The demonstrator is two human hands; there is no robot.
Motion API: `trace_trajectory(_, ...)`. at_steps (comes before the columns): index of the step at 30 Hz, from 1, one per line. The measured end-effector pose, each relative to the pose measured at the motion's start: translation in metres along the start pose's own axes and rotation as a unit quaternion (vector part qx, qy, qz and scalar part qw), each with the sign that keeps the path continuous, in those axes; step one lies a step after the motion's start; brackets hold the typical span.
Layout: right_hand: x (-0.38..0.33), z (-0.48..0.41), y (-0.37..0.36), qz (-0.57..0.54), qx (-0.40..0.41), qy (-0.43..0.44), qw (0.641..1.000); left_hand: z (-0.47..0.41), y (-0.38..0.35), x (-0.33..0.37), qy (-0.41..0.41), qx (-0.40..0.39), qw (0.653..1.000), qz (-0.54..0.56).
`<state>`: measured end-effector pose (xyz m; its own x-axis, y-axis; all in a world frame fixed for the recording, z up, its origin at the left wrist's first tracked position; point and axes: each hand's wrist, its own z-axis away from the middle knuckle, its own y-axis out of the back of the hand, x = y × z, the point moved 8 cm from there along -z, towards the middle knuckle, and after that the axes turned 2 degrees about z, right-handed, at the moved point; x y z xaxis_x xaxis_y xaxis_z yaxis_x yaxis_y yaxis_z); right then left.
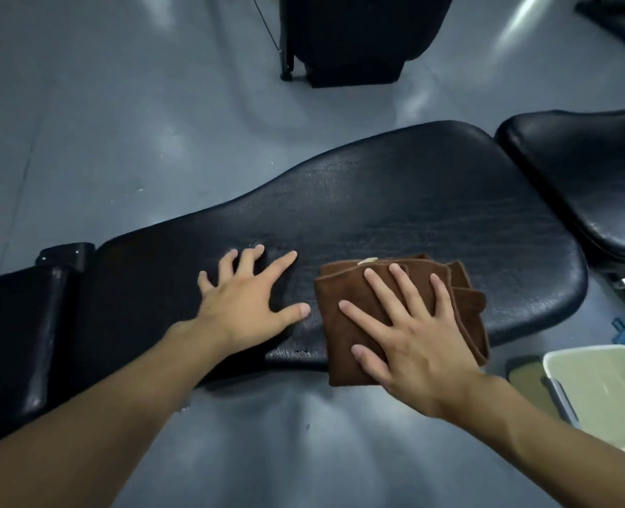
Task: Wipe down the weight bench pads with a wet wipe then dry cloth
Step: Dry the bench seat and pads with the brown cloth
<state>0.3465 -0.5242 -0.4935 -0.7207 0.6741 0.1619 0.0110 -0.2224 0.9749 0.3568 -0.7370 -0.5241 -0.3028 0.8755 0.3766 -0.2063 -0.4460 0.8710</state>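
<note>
Main pad: black, long axis runs lower-left to upper-right in view, wide rounded end on the right and narrow end on the left. A second pad sits just off the wide end; a third, smaller pad sits at the narrow end.

Cloth: brown, folded, lying on the main pad's near edge toward the wide end, with its lower part hanging over that edge.

The right grip lies flat on the cloth, fingers straight and spread, pressing rather than pinching.

The left grip is palm-down on bare pad just left of the cloth, fingers splayed, holding nothing.

Grey floor all around. A pale bin stands on it at lower right, near the right forearm.
</note>
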Motion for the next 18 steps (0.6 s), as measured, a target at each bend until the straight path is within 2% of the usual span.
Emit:
trace_trajectory(2, 0.0, -0.017, 0.002, -0.001, 0.027, -0.006, 1.0, -0.002, 0.01, -0.015, -0.034, 0.066, 0.997, -0.002)
trace_trajectory(5, 0.003, -0.063, 0.01, -0.006, 0.062, -0.029, 0.998, -0.014, 0.013, -0.024, -0.065, 0.102, 0.992, -0.025)
trace_trajectory(9, 0.018, -0.157, 0.017, -0.017, 0.044, -0.067, 0.997, -0.024, 0.026, -0.033, -0.102, 0.164, 0.981, -0.031)
trace_trajectory(13, 0.025, -0.235, 0.028, -0.026, 0.02, -0.079, 0.996, -0.031, 0.024, -0.039, -0.12, 0.158, 0.979, -0.054)
trace_trajectory(18, 0.02, -0.249, 0.03, -0.008, 0.02, -0.089, 0.996, -0.033, 0.021, -0.042, -0.133, 0.14, 0.981, -0.026)
